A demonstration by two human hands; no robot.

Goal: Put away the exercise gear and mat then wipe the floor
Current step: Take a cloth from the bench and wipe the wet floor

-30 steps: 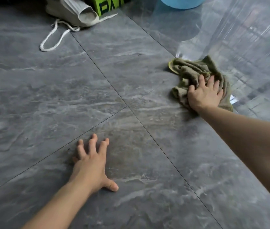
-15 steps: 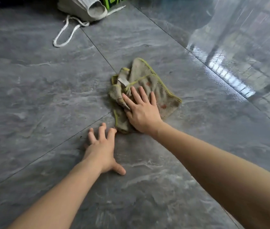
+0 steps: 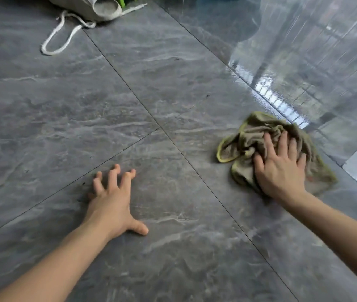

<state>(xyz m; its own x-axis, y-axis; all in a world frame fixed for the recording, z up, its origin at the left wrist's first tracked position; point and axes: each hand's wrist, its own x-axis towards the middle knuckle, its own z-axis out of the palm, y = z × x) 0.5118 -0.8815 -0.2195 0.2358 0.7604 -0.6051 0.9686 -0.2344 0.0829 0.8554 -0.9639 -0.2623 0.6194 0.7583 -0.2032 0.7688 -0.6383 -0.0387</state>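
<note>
A crumpled olive-green cloth with a yellow-green hem (image 3: 247, 138) lies on the grey marbled floor tiles (image 3: 86, 118) at the right. My right hand (image 3: 279, 168) presses flat on it, fingers straight and spread. My left hand (image 3: 112, 199) rests on the bare tile at the centre left, propped on its fingertips with the thumb out to the right, holding nothing.
A beige drawstring bag (image 3: 90, 5) with a white cord loop (image 3: 57, 38) lies at the top left, a green box edge (image 3: 129, 0) beside it. The floor at the upper right (image 3: 304, 62) is glossy and reflects a window.
My right hand has swept the cloth from beside my left hand back out to the right. My left hand has stayed planted on the same tile.
</note>
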